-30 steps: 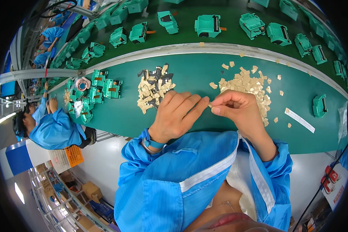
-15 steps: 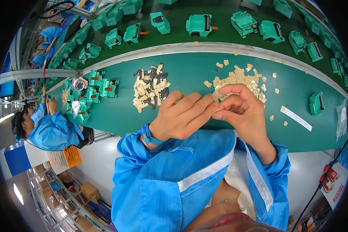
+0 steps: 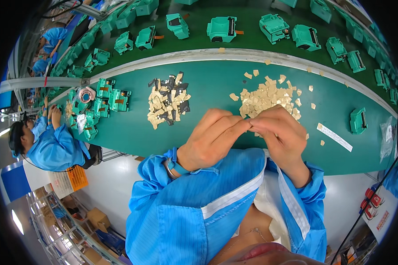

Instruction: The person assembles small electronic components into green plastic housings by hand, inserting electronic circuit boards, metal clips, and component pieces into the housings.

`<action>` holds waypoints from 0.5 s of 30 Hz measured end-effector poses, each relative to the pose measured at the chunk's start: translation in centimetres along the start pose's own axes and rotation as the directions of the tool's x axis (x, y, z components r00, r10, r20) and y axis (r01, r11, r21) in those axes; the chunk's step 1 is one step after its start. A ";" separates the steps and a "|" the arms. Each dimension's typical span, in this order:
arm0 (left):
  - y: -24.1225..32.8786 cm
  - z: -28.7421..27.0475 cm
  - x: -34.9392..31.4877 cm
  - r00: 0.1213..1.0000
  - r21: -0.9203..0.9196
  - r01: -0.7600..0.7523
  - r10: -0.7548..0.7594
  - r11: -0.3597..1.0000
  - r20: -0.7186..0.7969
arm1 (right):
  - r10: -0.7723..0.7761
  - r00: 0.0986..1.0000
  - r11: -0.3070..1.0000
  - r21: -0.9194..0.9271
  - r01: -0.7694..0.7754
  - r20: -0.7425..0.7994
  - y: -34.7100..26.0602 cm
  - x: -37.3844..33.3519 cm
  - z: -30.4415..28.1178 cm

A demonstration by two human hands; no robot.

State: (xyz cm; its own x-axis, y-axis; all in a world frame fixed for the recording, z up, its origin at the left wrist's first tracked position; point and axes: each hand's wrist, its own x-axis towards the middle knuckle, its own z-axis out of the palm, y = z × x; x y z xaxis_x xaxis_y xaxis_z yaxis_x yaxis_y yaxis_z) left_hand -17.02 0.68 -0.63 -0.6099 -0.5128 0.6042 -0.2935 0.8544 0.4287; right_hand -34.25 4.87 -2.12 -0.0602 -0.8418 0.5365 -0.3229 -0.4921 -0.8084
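Observation:
Fingertips meeting in front of my chest, my left hand [image 3: 219, 137] and my right hand [image 3: 281, 134] pinch at one spot above the near part of the green table [image 3: 212, 92]. Whatever they hold there is too small and too covered by the fingers to make out. Just beyond my right hand lies a heap of small cream-coloured paper-like pieces [image 3: 267, 98]. Farther left, past my left hand, sits a pile of cream pieces mixed with black parts [image 3: 168, 100].
Green device housings [image 3: 222, 29] stand along the dark green belt behind a pale rail [image 3: 199, 55]. More housings [image 3: 119, 100] and a tape roll [image 3: 86, 94] are at left, near a co-worker in blue [image 3: 59, 148]. At right are a printed strip [image 3: 335, 137] and one housing [image 3: 358, 121].
My right hand's fingers, raised and curled before, have come down and closed against the left fingertips. The belt housings appear slightly farther left, as does the whole scene.

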 end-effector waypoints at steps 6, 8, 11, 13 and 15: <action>0.4 0.2 0.1 0.975 -0.212 0.221 -0.221 0.952 0.024 | -0.323 0.946 0.933 -0.169 0.318 -0.004 1.1 -1.0 0.0; 0.4 0.1 0.1 0.956 -0.214 0.289 -0.292 0.933 0.021 | -0.381 0.924 0.917 -0.142 0.372 -0.041 1.1 -1.0 -0.5; -0.2 0.3 0.3 0.964 -0.131 0.264 -0.267 0.956 -0.003 | -0.278 0.954 0.915 -0.270 0.299 0.116 0.9 -0.6 -1.9; 0.1 0.4 0.5 0.976 -0.103 0.218 -0.220 0.970 -0.001 | -0.245 0.970 0.901 -0.367 0.230 0.007 2.0 -1.2 -1.7; 0.2 0.4 0.7 0.977 -0.101 0.212 -0.212 0.972 0.006 | -0.230 0.962 0.949 -0.251 0.189 -0.147 1.9 -0.8 -0.7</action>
State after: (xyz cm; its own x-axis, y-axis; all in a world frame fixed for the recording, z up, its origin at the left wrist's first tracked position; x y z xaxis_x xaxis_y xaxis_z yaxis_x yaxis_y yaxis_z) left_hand -17.77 0.55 -0.43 -0.5380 -0.6819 0.4956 -0.3402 0.7135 0.6125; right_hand -35.48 4.80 -3.89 -0.1219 -0.6639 0.7379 -0.5551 -0.5707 -0.6052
